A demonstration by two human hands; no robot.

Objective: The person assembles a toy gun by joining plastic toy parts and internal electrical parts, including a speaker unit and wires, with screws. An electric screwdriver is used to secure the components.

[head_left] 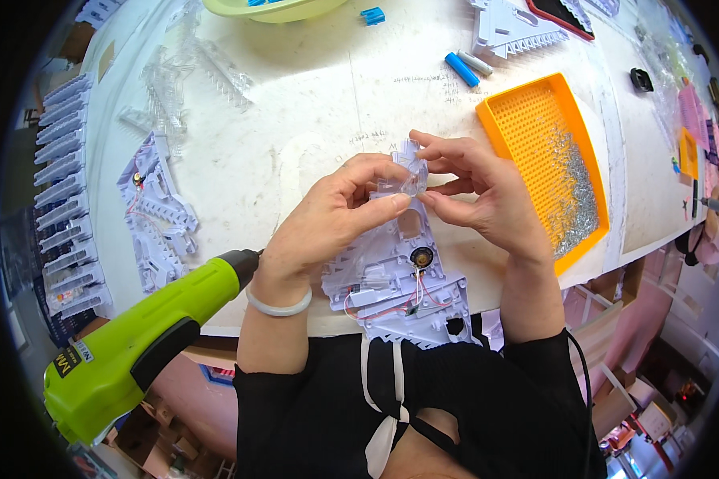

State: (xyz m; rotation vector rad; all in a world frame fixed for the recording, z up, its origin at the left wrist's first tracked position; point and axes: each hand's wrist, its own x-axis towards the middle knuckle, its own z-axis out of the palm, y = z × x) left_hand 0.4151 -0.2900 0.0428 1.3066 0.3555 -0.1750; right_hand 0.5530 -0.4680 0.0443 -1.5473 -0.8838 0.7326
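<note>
A pale lilac plastic toy shell (399,283) lies at the table's near edge, with a small round speaker and red and white wires inside it. Both hands meet above its top end. My left hand (327,219) pinches a small clear plastic piece (407,182) between thumb and fingers, and a pale bangle sits on that wrist. My right hand (487,195) grips the same clear piece from the right side, fingertips touching those of the left.
A lime-green electric screwdriver (136,335) hangs by my left wrist. An orange tray (535,112) of several small metal screws stands at the right. More lilac shells (156,215) lie at the left, clear plastic parts (184,80) behind them, a blue cylinder (461,69) farther back.
</note>
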